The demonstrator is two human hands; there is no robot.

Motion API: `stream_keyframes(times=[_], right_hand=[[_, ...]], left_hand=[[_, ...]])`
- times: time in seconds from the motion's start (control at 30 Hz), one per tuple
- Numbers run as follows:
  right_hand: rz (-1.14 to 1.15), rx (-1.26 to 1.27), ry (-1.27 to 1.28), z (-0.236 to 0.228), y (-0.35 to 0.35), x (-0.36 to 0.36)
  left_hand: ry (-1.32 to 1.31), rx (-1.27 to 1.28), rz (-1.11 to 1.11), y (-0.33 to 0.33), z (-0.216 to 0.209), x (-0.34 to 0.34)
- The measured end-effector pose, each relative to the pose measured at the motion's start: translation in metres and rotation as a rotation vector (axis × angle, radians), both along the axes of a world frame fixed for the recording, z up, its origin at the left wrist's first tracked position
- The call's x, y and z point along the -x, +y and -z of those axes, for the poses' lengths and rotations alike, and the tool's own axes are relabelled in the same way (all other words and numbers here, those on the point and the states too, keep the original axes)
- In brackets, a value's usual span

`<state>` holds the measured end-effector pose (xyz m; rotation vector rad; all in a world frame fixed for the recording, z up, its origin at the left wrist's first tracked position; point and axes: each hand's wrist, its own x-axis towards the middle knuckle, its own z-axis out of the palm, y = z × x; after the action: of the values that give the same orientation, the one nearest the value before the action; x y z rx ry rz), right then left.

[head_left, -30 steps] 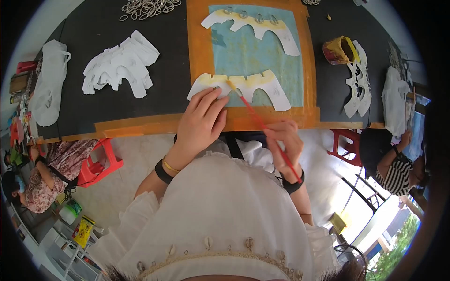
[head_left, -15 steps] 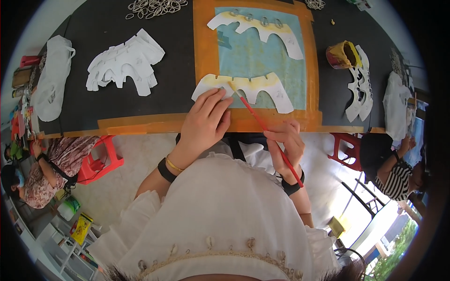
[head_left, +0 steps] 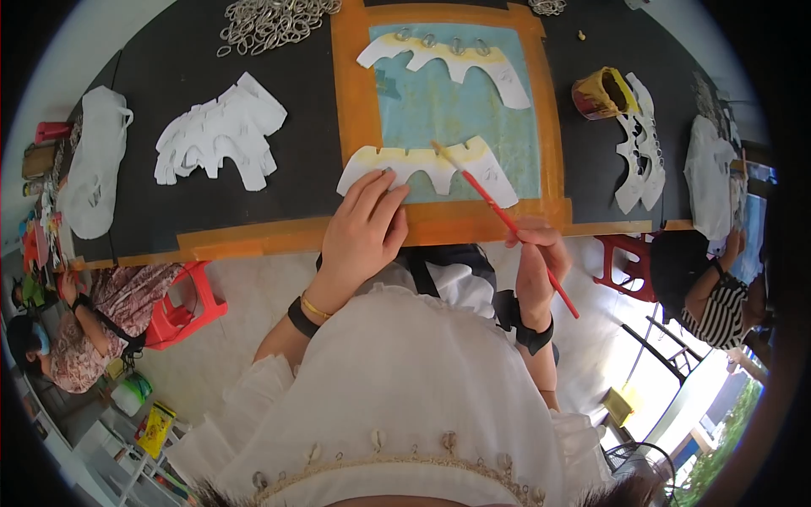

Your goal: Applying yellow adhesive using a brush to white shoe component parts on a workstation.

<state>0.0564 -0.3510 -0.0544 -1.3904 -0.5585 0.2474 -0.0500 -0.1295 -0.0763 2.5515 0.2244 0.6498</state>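
Right hand around one red brush

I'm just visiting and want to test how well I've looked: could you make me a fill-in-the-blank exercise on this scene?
The brush in the right hand has a handle coloured ____.
Resting on the nearer white cutout is the person's ____ hand.
The number of rings on the farther white cutout is ____.
The yellow-smeared pot sits to the ____ of the blue sheet.

Missing words: red; left; four; right.
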Motion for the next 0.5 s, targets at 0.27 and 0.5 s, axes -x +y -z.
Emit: stream_keyframes(times=[0.27,0.5], right_hand=[[0.278,0.166,-0.230,-0.030,-0.047,-0.050],[0.942,0.078,-0.370,-0.092,-0.076,-0.089]], left_hand=[[0.018,0.068,-0.005,-0.004,-0.002,0.003],[0.053,-0.049,0.021,-0.002,-0.006,0.001]])
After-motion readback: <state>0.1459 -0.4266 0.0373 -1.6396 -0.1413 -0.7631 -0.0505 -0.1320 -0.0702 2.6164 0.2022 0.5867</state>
